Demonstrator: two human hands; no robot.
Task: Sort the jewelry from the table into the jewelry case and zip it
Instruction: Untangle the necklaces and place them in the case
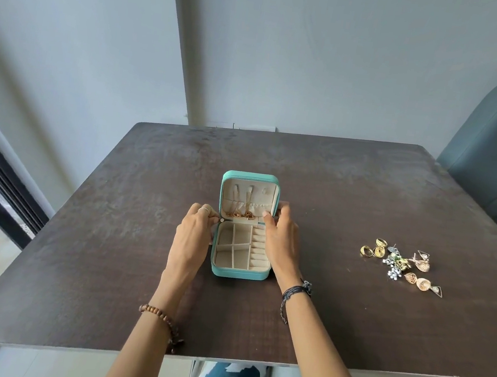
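Dark table [137,268] — case [240,273], jewelry [400,263]

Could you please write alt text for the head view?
A person's left hand and right hand hold the sides of an open teal jewelry case on a dark table. A pile of loose jewelry lies apart to its right.

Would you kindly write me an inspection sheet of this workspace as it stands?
Surface: dark table, worn.
Job's things: teal jewelry case open, lid upright, gold chains in lid; tray compartments empty; loose jewelry pile right of the case.
Clutter: nothing seen.
Grippers: left hand pinches at the case's hinge side; right hand grips the lid's right edge.
Cables: nothing seen.
Surroundings: grey wall, padded chair.
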